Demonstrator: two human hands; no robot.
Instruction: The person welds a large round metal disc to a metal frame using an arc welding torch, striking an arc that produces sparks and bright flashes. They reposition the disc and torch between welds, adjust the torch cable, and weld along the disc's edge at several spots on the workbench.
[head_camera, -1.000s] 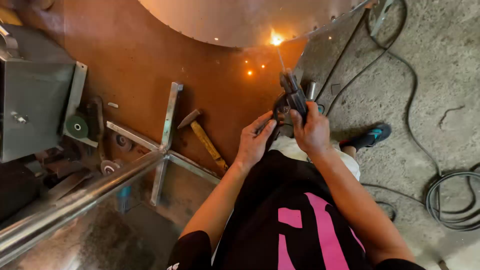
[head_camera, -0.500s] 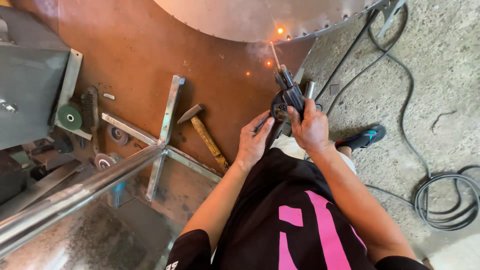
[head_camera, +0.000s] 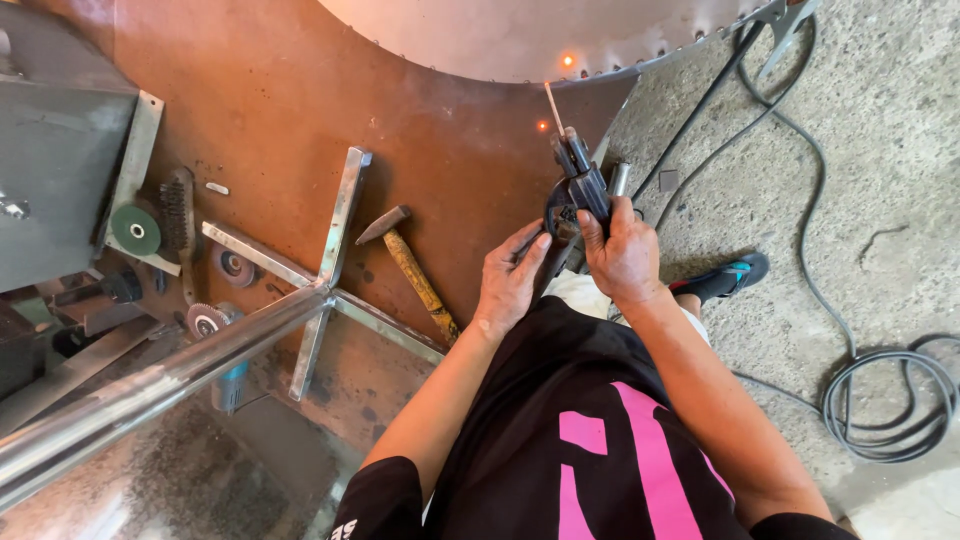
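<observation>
My right hand (head_camera: 622, 255) is wrapped tight around the dark handle of my welding holder (head_camera: 580, 190). My left hand (head_camera: 508, 285) is just beside it, lower and on the left, with its fingertips touching the back end of the holder. It is loosely curled; I cannot tell if it really grips anything. A thin welding rod (head_camera: 553, 107) sticks out of the front of the holder. The rod is long and straight, and it points away from me, up toward the curved edge of the big round metal piece (head_camera: 500, 35) at the far edge of the rusty steel plate (head_camera: 300, 90) on the floor. The tip of the rod is near that edge but not touching it. A small orange spark (head_camera: 567, 60) glows on the edge, a little past the tip, and another one (head_camera: 541, 126) glows on the plate just left of the rod. So the seam lies straight ahead of my right hand, along the same line as the rod. My right hand is the nearer one to it. The holder looks black and worn, and a black cable (head_camera: 800, 250) runs off over the concrete floor on my right. A hammer (head_camera: 410, 265) with a yellow handle lies on the plate left of my left hand. A shiny steel frame (head_camera: 335, 225) lies beyond it.
</observation>
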